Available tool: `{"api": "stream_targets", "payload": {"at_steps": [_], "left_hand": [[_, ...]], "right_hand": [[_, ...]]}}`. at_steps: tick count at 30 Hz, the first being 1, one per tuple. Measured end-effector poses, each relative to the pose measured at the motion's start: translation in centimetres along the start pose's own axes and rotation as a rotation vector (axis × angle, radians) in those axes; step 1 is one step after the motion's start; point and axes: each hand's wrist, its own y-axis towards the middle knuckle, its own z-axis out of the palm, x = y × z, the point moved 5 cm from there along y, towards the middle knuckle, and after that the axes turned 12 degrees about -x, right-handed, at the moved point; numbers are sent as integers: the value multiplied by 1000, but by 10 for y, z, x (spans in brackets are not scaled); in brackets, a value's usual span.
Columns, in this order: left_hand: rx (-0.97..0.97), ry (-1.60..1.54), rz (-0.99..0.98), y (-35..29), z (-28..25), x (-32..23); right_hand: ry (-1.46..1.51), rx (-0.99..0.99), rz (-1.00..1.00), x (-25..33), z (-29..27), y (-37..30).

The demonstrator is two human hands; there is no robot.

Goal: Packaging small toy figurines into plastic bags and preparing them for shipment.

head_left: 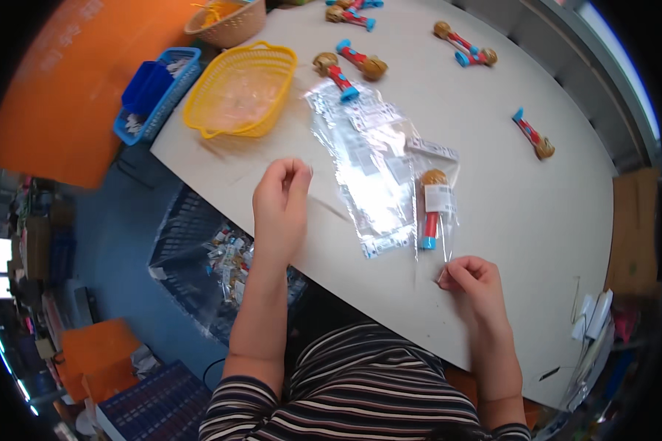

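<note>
My right hand (480,285) pinches the lower edge of a clear plastic bag (452,165) at the near side of the white table. Inside the bag lies a stick toy (431,220) with a gold ball end, a red shaft and a blue tip; a white label covers part of it. My left hand (281,202) hovers by the table's left edge, its fingers curled together. Whatever it may hold is hidden. Between my hands and farther off, a spread of flat clear bags (379,180) lies overlapping, touching or close beside the bagged toy.
Loose gold-and-red toys (531,134) lie scattered across the far table (552,242). A yellow basket (240,92) stands at far left, beside a blue basket (147,99) and a beige one (228,28). Below the table edge, a dark blue crate (191,272) holds several bagged items.
</note>
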Motion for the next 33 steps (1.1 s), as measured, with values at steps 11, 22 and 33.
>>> {"api": "stream_targets", "payload": {"at_steps": [11,22,33], "left_hand": [[-317,1083,318,216,-55,12],[621,391,1074,-69,82,-5],[705,221,992,-115,90,11]], "right_hand": [[-18,34,-51,1,7,-6],[-757,-212,-1046,30,-4,-12],[-716,-19,-1335,33,-4,-10]]}}
